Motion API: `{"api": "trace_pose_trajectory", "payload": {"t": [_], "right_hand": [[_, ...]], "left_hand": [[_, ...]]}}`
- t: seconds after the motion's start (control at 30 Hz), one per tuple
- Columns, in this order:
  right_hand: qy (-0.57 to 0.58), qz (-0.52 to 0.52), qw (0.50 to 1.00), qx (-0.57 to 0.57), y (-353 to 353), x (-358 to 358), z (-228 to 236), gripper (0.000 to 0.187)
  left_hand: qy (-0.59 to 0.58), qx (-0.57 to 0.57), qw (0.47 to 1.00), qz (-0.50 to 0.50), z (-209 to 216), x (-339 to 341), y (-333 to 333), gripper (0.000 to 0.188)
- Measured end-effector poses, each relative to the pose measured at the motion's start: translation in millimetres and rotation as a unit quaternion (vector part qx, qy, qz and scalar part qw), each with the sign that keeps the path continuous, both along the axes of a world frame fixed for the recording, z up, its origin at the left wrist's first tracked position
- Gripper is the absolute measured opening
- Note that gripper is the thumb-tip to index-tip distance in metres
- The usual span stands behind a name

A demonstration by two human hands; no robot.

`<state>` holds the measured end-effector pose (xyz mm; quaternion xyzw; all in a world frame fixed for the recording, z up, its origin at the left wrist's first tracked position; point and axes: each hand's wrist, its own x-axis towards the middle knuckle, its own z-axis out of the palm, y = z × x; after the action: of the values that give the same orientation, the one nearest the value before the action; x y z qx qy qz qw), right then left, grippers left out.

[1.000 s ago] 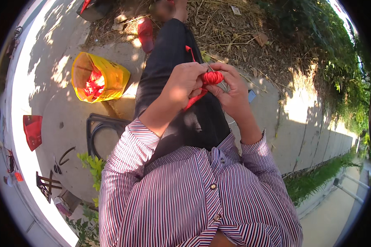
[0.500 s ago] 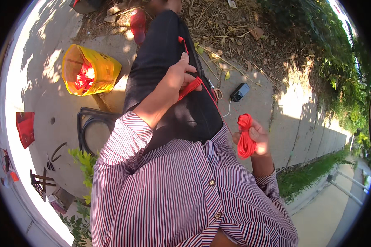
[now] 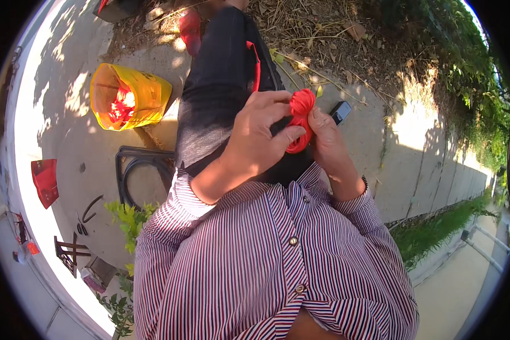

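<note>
Left hand (image 3: 260,139): grip clamped on red cord bundle (image 3: 299,120).
Right hand (image 3: 330,144): grip clamped on bundle's right edge.
Far left: yellow bag (image 3: 131,102), open pavement around.

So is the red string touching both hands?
Touching. The head view shows the left hand with fingers curled around the red string bundle, and the right hand pressed against its other side.

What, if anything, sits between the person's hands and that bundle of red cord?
Nothing visible does. The left hand and right hand both close directly around the red cord bundle, fingers touching it, held above the dark trouser leg.
</note>
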<state>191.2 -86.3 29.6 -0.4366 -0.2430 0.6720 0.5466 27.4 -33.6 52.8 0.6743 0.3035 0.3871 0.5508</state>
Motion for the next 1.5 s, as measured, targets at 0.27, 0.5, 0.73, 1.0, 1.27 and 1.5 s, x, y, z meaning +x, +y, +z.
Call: {"api": "trace_pose_trajectory", "payload": {"t": [0.27, 0.5, 0.73, 1.0, 1.27, 1.5], "right_hand": [[-0.099, 0.029, 0.992, 0.075, 50.8, 52.3, -13.7, 0.027], [-0.518, 0.151, 0.835, 0.114, 80.3, 17.0, -36.0, 0.032], [-0.480, -0.039, 0.854, 0.196, 67.2, 38.8, -8.7, 0.028], [0.118, 0.053, 0.968, 0.214, 0.3, 6.3, 64.3, 0.032], [-0.015, 0.229, 0.880, 0.415, -5.8, -4.6, 113.2, 0.029], [-0.318, 0.062, 0.863, 0.387, 20.2, 31.6, 105.3, 0.032]], "left_hand": [[0.229, 0.405, 0.881, 0.086, -17.9, -32.1, 77.0, 0.020], [0.250, 0.301, 0.918, 0.060, -63.2, -4.4, 72.7, 0.014], [0.166, 0.162, 0.970, 0.076, -58.0, -7.5, 59.7, 0.016], [0.119, -0.145, 0.982, 0.024, -65.2, 1.5, 35.0, 0.021], [0.138, -0.105, 0.977, 0.123, -78.3, 11.1, 30.0, 0.024], [0.007, 0.029, 0.992, 0.124, -35.3, 17.3, 45.0, 0.016]]}}
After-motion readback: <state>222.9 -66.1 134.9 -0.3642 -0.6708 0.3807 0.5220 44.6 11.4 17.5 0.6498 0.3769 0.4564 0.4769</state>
